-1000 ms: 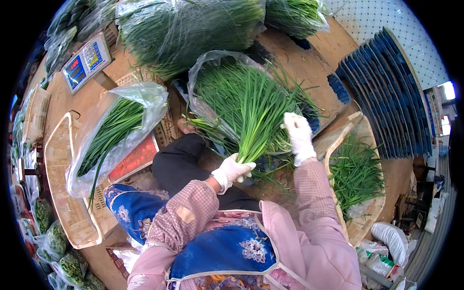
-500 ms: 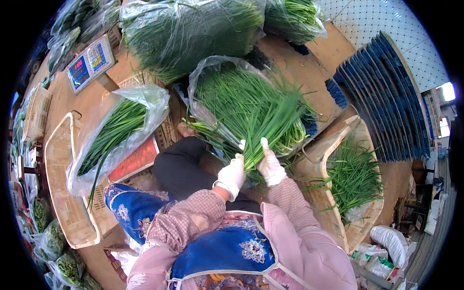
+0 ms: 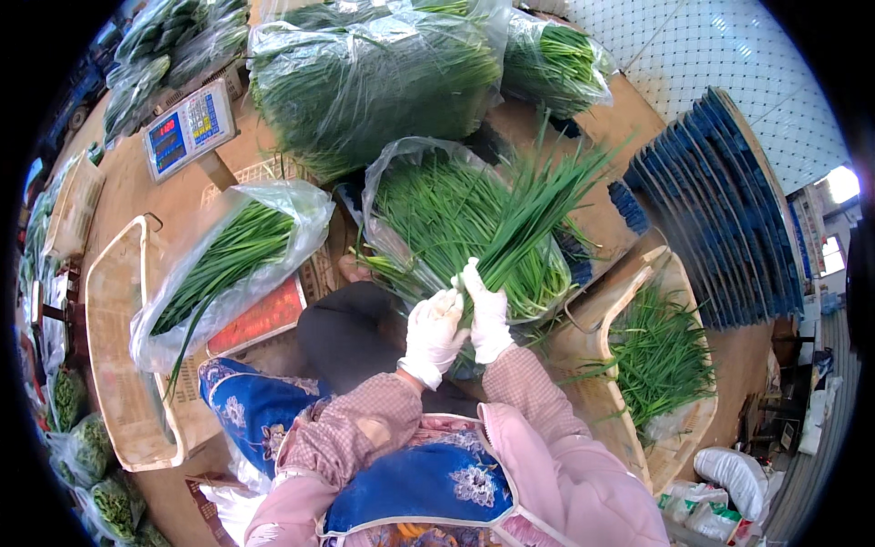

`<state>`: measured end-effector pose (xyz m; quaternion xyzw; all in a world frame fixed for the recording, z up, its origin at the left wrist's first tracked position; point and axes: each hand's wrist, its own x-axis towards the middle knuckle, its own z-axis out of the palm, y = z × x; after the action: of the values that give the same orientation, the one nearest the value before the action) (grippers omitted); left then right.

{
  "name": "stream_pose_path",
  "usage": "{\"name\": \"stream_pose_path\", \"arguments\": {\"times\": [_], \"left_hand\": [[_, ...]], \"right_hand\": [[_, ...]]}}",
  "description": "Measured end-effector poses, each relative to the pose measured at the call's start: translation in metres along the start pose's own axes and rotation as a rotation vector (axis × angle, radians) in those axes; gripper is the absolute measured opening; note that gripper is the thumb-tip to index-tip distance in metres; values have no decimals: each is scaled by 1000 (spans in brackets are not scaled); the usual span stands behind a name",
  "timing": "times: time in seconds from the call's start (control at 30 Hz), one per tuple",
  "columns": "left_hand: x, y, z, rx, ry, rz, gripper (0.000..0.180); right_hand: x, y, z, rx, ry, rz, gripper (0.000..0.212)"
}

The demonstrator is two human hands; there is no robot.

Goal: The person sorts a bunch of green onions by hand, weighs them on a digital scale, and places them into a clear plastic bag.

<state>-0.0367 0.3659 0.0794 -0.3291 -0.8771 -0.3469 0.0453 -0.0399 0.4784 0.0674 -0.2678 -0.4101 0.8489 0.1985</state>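
Head view, looking down at a seated person in a pink checked top and blue patterned apron. Both hands wear white gloves and meet in front of the chest. The left hand (image 3: 432,334) and the right hand (image 3: 488,317) are side by side, touching, each closed around the lower end of a bunch of chives (image 3: 538,214). The bunch slants up and to the right, its tips fanning out above an open clear bag (image 3: 401,210) full of more green chives, which lies just beyond the hands.

To the left, a second clear bag of chives (image 3: 228,264) lies slantwise over a pale basket (image 3: 114,365). Behind it stands a scale (image 3: 187,128) with a lit display. Along the top, large wrapped bundles (image 3: 365,73) of greens are piled. To the right of the hands, another basket (image 3: 679,301) holds loose chives. Further right, a stack of blue trays (image 3: 720,210) leans in a row.
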Motion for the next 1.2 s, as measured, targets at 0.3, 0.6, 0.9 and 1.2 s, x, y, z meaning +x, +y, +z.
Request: {"name": "stream_pose_path", "arguments": {"times": [0.3,0.6,0.9,1.2], "left_hand": [[5,-10,11,-638,43,-745,13],[6,-20,-6,-420,-419,-426,36],[-60,-112,-212,350,837,-268,37],[-181,-277,-299,309,1138,-874,49]], "right_hand": [[19,-11,-21,-106,-8,-109,27],[32,-126,11,-235,-53,-267,37],[-33,-78,209,-533,-862,-131,35],[-67,87,296,-858,-1713,-950,45]]}}
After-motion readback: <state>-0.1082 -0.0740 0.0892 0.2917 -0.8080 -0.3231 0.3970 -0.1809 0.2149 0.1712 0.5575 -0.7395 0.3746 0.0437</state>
